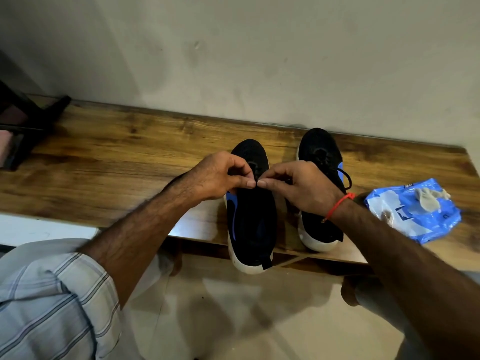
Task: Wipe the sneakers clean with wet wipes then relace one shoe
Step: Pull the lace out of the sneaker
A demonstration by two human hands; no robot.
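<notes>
Broadly, a pale plastered wall [259, 53] fills the upper half of the view, and a long wooden desk [109, 162] runs along its foot. Taking the desk as the landmark, a light tiled floor [233, 320] lies below its near edge. A striped shirt sleeve [49, 302] covers the left arm at the lower left, in front of the desk.

On the desk's right half stand two black sneakers with white soles and blue side panels, toes toward the wall. The left sneaker [250, 222] sits with its heel hanging past the desk's near edge. The right sneaker [318, 154] stands just beside it, nearer the wall, with a loose loop of black lace at its outer side.

At the desk's right end lies a blue and white wet wipes pack [420, 219], with a crumpled greyish used wipe [428, 198] on top of it. At the desk's far left end a dark object [23, 131] rests, too cut off to name.

Above the left sneaker's tongue, the left hand [220, 175] and the right hand [298, 185] meet fingertip to fingertip. Both have curled fingers, thumb and forefinger pinching a thin black shoelace [257, 175] over the eyelets. A red thread bracelet [339, 205] circles the right wrist.
</notes>
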